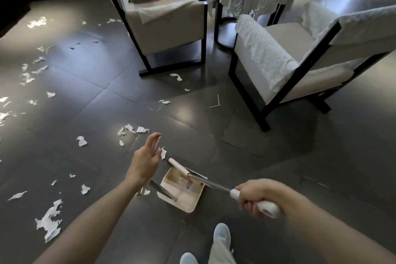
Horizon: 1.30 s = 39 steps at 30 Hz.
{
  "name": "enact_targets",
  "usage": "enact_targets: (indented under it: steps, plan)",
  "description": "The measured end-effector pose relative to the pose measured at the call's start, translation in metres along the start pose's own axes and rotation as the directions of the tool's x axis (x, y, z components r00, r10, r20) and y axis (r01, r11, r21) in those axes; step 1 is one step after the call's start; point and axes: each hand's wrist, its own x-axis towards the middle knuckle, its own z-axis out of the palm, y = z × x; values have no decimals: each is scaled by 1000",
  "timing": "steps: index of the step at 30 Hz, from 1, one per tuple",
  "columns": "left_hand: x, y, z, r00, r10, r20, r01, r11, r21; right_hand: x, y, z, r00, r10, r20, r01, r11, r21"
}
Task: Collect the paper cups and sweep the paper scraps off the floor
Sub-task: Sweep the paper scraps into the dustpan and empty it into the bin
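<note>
Paper scraps litter the floor; right hand fingers grip the broom handle over the dustpan; left hand fingers spread, empty.

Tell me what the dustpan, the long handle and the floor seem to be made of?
The dustpan looks like matte cream plastic, with moulded comb teeth. The long handle in the right hand seems polished metal with a white plastic grip. The floor appears to be dark glossy tile: grout lines, light reflections.

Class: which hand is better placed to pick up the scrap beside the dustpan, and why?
Left. The left hand is open and empty, with the scrap at its fingertips; the right hand grips the broom handle over the dustpan.
</note>
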Motion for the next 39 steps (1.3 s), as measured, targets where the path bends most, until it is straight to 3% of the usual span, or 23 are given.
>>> enact_targets:
  steps: [6, 14, 21, 27, 32, 39]
  plan:
    - [2, 0, -3, 1000, -26, -3, 26, 999, -39, -50, 2, -35, 997, -78, 11, 73, 965, 253]
    - [40, 33, 15, 1000, 23, 19, -21, 997, -72, -27, -31, -78, 938, -208, -279, 242, 966, 92]
    - [135, 64, 38, 1000, 7, -30, -9, 999, -47, 30, -99, -185, 864, -281, -417, 298, 954, -26]
    - [224, 89, 72, 998, -59, -19, 57, 996, -68, 71, -178, -295, 832, -314, -457, 258, 949, -182]
    - [283, 103, 89, 995, -95, 11, 95, 990, -101, 98, -232, -371, 852, -305, -426, 227, 948, -224]
    - [350, 110, 96, 993, -111, -33, 111, 994, 6, 131, -252, -392, 910, -255, -327, 161, 944, -289]
